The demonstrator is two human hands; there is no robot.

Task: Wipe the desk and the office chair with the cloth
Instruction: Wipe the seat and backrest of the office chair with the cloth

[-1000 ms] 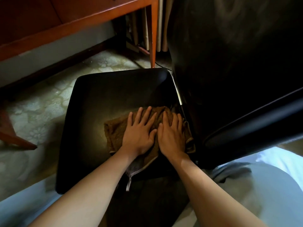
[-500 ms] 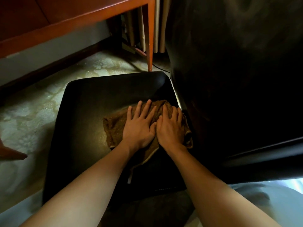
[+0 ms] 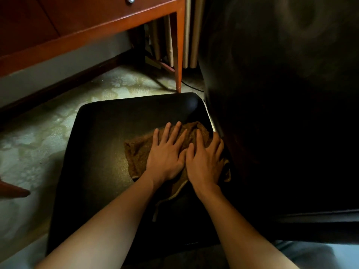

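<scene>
Nearest, two bare forearms reach in from the bottom edge. Next, the left hand (image 3: 165, 158) and right hand (image 3: 206, 164) lie side by side, thumbs touching, both flat w/ fingers straight and spread: neither grasps anything, they just press down on the cloth (image 3: 136, 154). That brown cloth is bunched under the palms on the right-hand part of the black chair seat (image 3: 97, 152), its far edge close to the foot of the dark backrest (image 3: 272, 94); a pale hem strip trails back toward the person. Step in hand, prob.: wiping the seat, i.e. the chair half of the job. The seat's left part lies bare of the cloth, and the dim light hides any dust. Next move calls for steady downward pressure while sliding the cloth leftward across the seat, then prob. gathering it in one hand for the upright backrest. Beyond the seat: patterned floor (image 3: 38, 142), then the red-brown desk (image 3: 97, 22) on its thin leg (image 3: 179, 55). Only its underside and front show, so whether the top's been wiped can't be told.
</scene>
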